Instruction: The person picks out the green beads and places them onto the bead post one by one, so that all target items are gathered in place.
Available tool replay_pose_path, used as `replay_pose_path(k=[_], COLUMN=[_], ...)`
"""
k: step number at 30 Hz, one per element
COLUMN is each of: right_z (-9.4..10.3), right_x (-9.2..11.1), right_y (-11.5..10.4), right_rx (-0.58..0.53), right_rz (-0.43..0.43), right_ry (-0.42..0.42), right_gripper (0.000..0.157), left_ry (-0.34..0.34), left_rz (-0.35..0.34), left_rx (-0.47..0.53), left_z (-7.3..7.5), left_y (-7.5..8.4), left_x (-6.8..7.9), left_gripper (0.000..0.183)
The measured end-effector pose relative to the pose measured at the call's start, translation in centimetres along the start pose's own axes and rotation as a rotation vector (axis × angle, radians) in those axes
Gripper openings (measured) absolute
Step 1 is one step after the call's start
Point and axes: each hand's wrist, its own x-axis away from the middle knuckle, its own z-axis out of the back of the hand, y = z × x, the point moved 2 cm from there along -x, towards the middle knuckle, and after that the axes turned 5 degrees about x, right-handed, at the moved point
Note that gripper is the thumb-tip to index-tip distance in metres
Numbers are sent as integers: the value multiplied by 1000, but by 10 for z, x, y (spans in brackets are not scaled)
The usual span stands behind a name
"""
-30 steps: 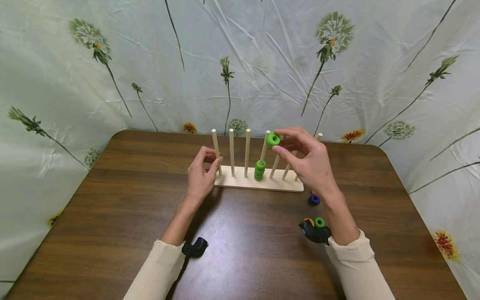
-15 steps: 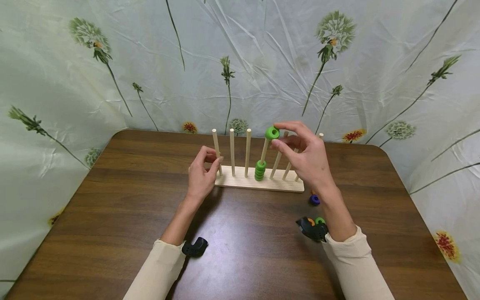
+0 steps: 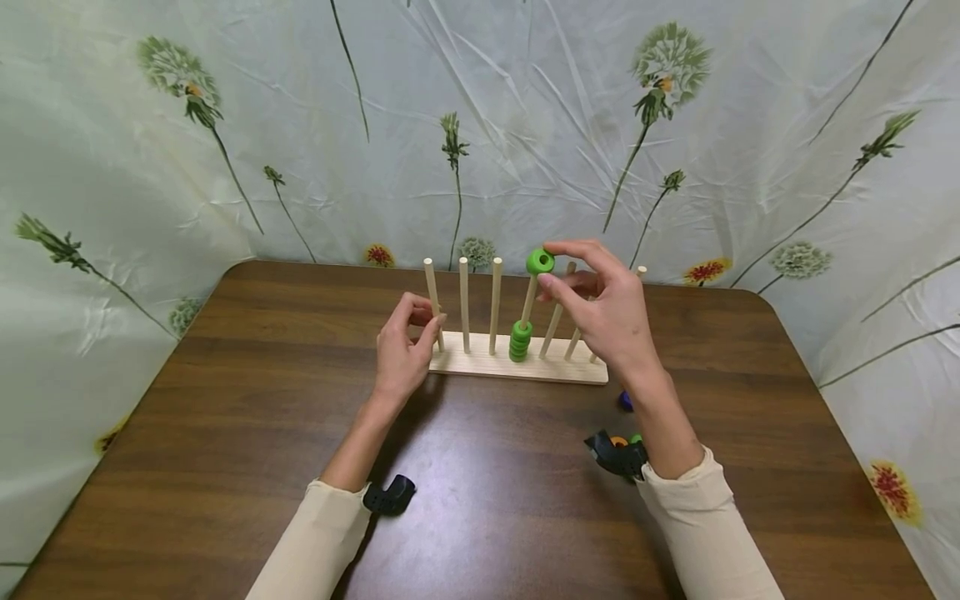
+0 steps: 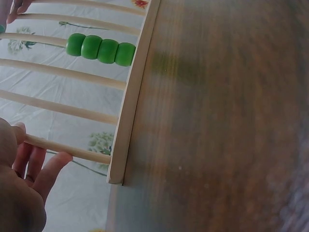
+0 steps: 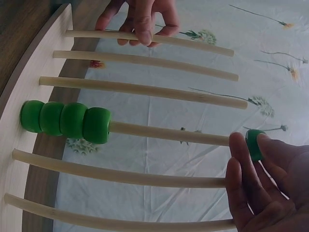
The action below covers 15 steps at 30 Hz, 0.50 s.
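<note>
Wooden peg rack (image 3: 555, 367) on the tabletop (image 3: 480, 517). I had the rack standing near the middle of the rear edge, its long base roughly parallel to that edge and its pegs upright. In the head view I had the left hand (image 3: 405, 346) at the rack's left end, its fingers and thumb bent round the leftmost peg (image 3: 430, 279), gripping it with little gap between them. I had the right hand (image 3: 607, 304) raised over the rack, thumb and forefinger spread only by the breadth of the green bead (image 3: 535, 264) pinched between them. This bead was at the tip of the fourth peg (image 3: 529, 300) from the left; I could not tell whether the peg had entered its hole. Lower on the same peg, a stack of four green beads (image 3: 520, 342) rested on the base, the beads touching one another.

Toward the tabletop's right edge, I saw a blue bead (image 3: 626, 402) lying near the rack's front right corner, partly hidden by the right forearm. Closer to the tabletop's front edge lay an orange bead (image 3: 618, 442) and a loose green bead (image 3: 636, 438), both partly covered by the black wrist camera (image 3: 618, 457). Behind the rear edge hung a pale cloth (image 3: 300, 75) printed with dandelions.
</note>
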Motion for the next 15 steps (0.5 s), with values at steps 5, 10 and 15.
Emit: replay_pose_path(k=[5,10,15], right_z=[-1,0,2], right_x=[0,0,3], right_y=[-1,0,2], right_rx=[29,36,-2], right_rz=[-4,-7,-16], right_ry=[15,13,-5], right_gripper=[36,35,35], left_ry=[-1,1,1], left_rz=[-7,-11,3], left_rx=[-6,-4,3], left_z=[0,0,1], left_y=[0,1,1], left_x=[-1,-1,0], left_gripper=[16,16,16])
